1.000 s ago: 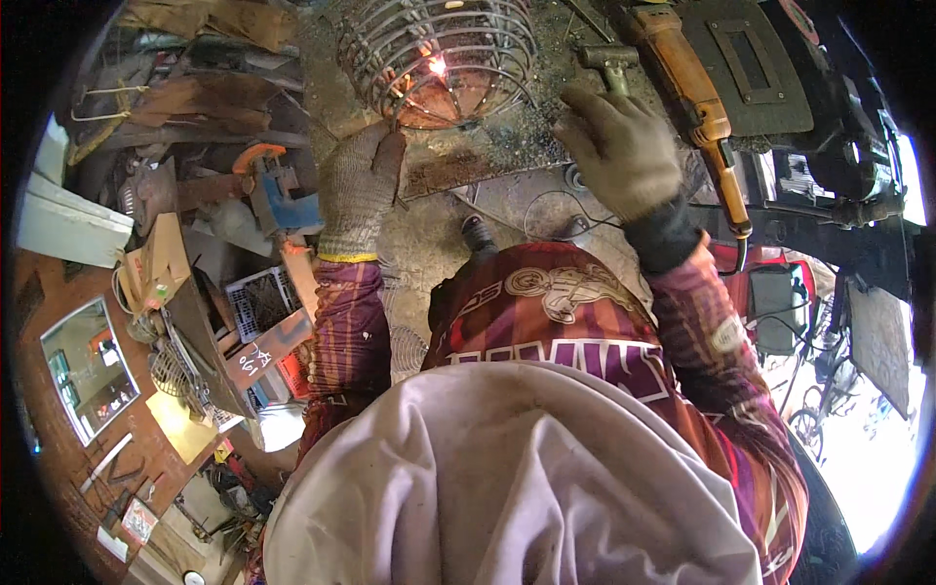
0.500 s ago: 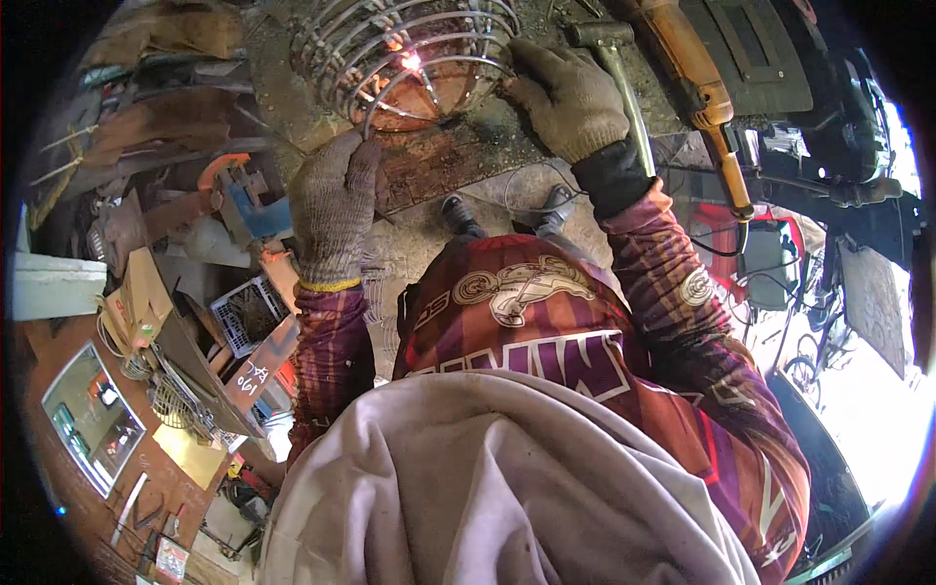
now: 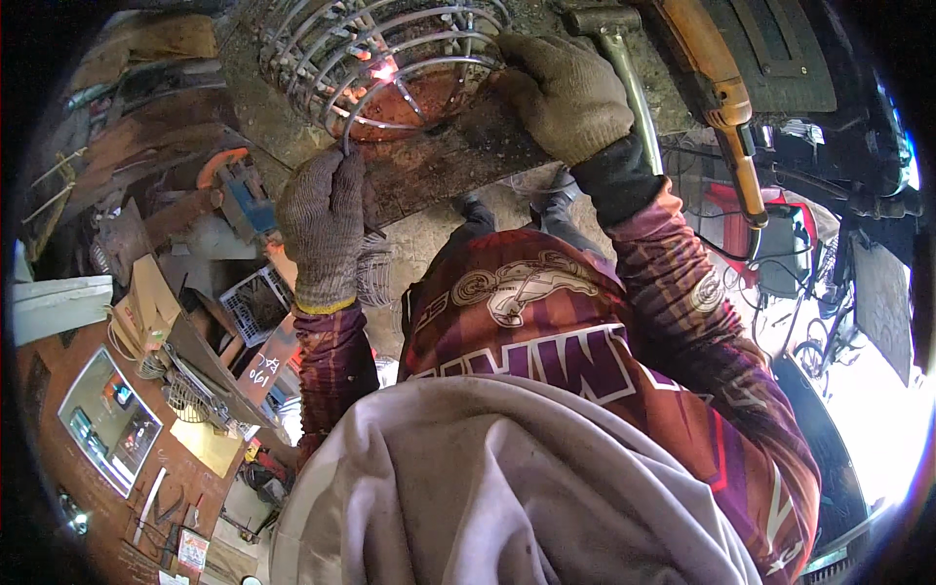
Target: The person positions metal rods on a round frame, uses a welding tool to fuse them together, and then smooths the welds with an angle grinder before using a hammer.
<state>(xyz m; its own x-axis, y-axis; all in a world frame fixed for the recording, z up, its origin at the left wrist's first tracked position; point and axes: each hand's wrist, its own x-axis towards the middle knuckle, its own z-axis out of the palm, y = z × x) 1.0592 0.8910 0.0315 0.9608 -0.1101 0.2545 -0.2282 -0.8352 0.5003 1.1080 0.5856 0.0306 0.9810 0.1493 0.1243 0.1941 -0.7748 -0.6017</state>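
A round cage of bent metal rods [image 3: 429,64] lies on a dark, worn work surface [image 3: 439,166] at the top of the view. Inside it a bright pinkish glow [image 3: 385,70] shows among the rods; its source cannot be made out. My left hand [image 3: 322,219], in a knitted glove, pinches the near left end of the front rod. On the cage's right side, my right hand [image 3: 575,97] is closed, also gloved, its fingertips curled at the rod and partly hidden. Just right of that hand lies a hammer [image 3: 632,88] with a metal handle.
An orange power tool [image 3: 726,107] with its cable lies right of the hammer. At lower left stand a brown board [image 3: 58,361], a plastic crate [image 3: 255,307] and a cardboard box [image 3: 146,307]. My feet are below the work surface's near edge.
The cage and my left hand sit slightly farther left and the left hand lower in view. The view itself has shifted a little. Both hands keep their places at the cage.
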